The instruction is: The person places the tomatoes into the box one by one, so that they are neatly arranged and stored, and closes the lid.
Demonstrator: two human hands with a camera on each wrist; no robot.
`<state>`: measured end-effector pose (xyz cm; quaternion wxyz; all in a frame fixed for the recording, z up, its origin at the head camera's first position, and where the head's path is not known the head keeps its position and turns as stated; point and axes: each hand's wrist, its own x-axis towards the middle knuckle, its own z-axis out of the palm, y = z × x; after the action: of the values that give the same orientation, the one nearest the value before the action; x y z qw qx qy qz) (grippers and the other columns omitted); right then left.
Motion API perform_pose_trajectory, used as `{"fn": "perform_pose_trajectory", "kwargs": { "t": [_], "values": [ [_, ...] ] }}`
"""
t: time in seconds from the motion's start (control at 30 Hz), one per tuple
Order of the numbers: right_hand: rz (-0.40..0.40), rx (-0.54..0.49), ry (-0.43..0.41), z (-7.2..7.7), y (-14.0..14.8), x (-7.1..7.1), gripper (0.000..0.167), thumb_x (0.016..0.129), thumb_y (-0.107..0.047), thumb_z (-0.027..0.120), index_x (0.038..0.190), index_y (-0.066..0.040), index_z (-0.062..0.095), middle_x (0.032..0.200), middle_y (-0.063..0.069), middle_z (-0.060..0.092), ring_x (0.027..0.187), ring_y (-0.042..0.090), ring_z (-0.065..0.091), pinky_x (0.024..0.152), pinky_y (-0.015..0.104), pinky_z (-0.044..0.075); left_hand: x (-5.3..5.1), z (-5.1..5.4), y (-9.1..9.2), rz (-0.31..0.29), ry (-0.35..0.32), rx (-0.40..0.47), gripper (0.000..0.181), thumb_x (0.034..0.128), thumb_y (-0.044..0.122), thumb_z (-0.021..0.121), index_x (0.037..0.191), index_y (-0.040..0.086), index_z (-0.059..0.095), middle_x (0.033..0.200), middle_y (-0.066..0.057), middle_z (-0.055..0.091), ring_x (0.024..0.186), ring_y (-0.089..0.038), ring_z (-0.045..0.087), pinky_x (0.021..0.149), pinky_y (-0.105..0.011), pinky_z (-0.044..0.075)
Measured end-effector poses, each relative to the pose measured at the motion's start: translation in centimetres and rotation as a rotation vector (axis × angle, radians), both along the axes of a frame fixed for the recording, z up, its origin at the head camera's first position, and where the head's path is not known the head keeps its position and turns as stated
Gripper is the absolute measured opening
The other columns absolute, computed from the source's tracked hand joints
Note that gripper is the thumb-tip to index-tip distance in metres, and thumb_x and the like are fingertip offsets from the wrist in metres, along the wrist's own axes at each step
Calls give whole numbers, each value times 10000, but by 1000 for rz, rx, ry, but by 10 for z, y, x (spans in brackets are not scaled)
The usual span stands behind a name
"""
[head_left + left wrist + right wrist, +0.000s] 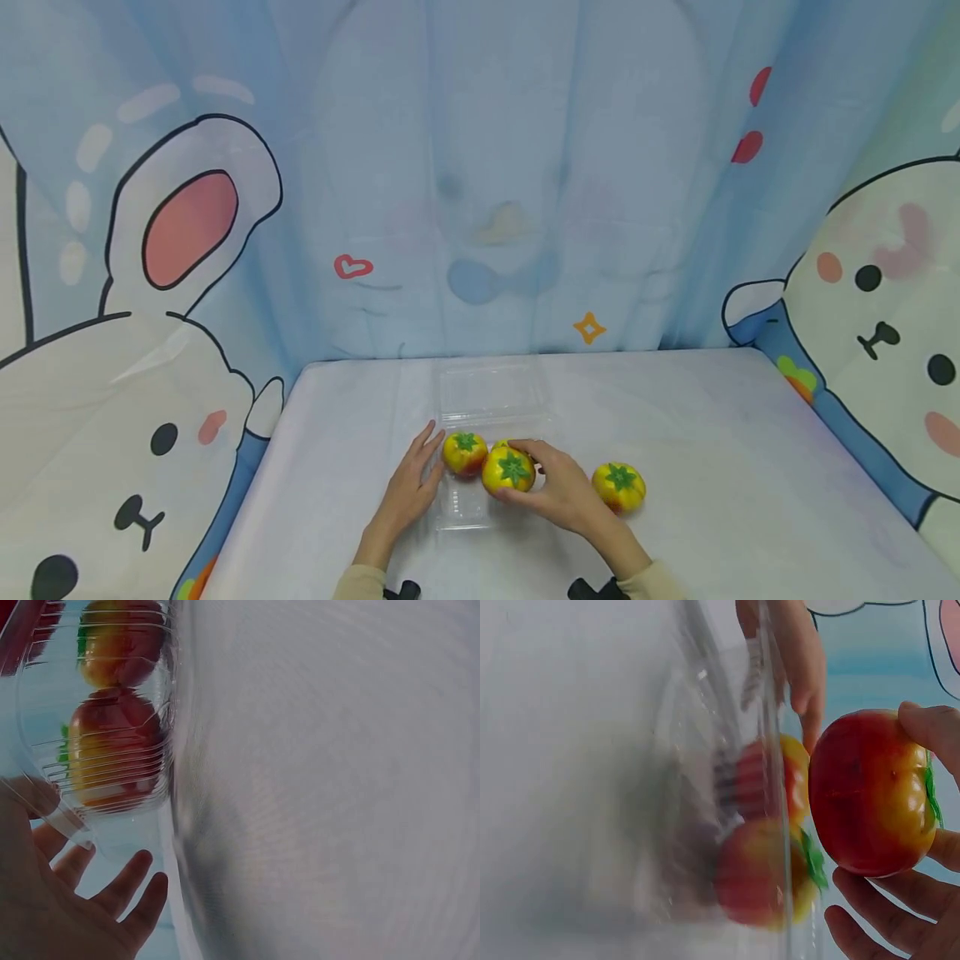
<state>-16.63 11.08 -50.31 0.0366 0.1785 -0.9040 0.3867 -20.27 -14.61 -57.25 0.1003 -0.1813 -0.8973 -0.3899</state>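
My right hand grips a red-yellow persimmon with a green leafy top, thumb on one side and fingers on the other. In the right wrist view this persimmon is above the wall of a clear plastic container. Two more persimmons sit inside the container: one at the left, and another mostly hidden behind the held one in the head view. My left hand rests at the container's left side, its fingers fairly straight, as the left wrist view also shows.
Right of my right hand, a loose persimmon lies on the white-covered table. The container's clear lid lies folded back behind it. A blue printed curtain hangs beyond the table's far edge.
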Motion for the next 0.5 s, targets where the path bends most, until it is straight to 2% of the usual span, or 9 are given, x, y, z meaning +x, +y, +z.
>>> {"fn": "perform_pose_trajectory", "kwargs": {
  "t": [0.27, 0.5],
  "values": [
    [75, 8, -5, -15, -27, 2, 701, 754, -566, 786, 1269, -117, 629, 1210, 19, 668, 1028, 164, 629, 883, 432, 544, 1, -1, 0, 0, -11, 3, 471, 988, 153, 529, 1445, 46, 484, 1568, -119, 347, 1407, -334, 376, 1114, -529, 338],
    [69, 37, -41, -19, -39, 1, 732, 764, -604, 756, 1287, -112, 612, 1193, -6, 654, 1005, 146, 615, 872, 420, 540, 1, -1, -1, -5, -2, 3, 472, 990, 140, 536, 1450, 53, 479, 1569, -122, 344, 1405, -336, 378, 1111, -532, 341]
  ]
}}
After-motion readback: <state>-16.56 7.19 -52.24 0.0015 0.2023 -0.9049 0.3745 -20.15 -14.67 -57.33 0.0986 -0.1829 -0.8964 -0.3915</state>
